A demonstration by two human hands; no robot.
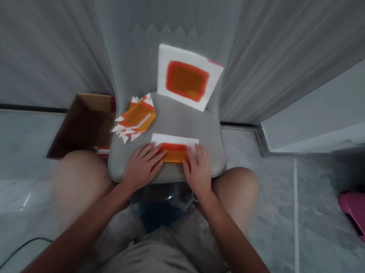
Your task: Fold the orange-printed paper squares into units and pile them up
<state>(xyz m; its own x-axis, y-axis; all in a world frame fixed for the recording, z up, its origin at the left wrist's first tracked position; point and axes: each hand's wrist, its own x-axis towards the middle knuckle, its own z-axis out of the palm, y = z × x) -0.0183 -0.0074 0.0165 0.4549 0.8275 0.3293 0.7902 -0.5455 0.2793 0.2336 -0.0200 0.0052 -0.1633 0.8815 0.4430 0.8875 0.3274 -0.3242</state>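
Paper (pixel 176 150): white top, red band, orange below.

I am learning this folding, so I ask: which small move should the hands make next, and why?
Probably press along the near edge of the folded sheet: the left hand and right hand rest at its two ends, and its orange reaches that edge, which suggests a fold there.

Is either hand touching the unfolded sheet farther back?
No: the left hand and right hand both touch the folded paper, apart from the unfolded sheet.
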